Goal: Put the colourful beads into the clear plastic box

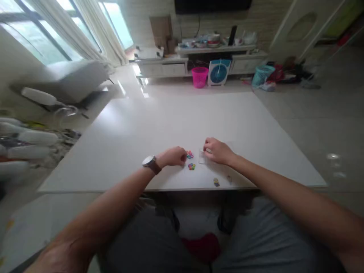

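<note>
Two small clusters of coloured beads [190, 160] lay on the white desk [142, 129] near its front edge, one at the fingertips of the left hand [173, 156] and the other just below it; no writing could be read on anything. The left hand, a wristwatch [150, 162] on its wrist, was curled loosely beside the beads, whether pinching one I could not tell. Just right of the beads, the right hand [217, 151] rested with fingers bent on a small clear packet [202, 157], the two hands apart with the beads between them, and two tiny pieces [216, 182] lay nearer the desk's edge.

Daylight from windows [42, 34] at top left. Shiny glare on counter [127, 125] and floor [136, 81]. Edges bent, blurry. Whole picture soft.
</note>
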### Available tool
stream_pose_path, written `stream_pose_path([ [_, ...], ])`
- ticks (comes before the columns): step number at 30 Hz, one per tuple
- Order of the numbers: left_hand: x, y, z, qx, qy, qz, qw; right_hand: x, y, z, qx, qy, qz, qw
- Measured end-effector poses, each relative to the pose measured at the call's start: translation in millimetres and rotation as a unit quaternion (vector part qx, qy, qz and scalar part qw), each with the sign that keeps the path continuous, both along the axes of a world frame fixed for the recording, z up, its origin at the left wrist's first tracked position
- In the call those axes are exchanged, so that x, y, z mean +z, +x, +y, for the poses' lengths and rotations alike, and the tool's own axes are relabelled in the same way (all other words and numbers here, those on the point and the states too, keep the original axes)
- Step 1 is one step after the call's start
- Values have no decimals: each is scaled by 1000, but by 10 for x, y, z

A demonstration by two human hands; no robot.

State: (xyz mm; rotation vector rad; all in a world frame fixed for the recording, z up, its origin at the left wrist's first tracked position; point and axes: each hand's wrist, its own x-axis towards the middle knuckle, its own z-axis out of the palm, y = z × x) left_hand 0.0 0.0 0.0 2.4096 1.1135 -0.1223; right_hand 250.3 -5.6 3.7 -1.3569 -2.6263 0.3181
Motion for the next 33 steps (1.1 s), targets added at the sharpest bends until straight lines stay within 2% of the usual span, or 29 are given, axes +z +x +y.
stream_pose_path([
  [6,-4,-8,-12,23,-19,27,999,-15,-1,20,4,4,3,1000],
  [13,40,4,-53,9,-6,78,997,-36,3,26,8,11,8,1000],
  [21,39,6,-56,5,8,72,997,-38,7,30,9,8,12,1000],
  [33,21,5,-54,-10,-10,93,996,-45,12,40,15,11,15,1000],
])
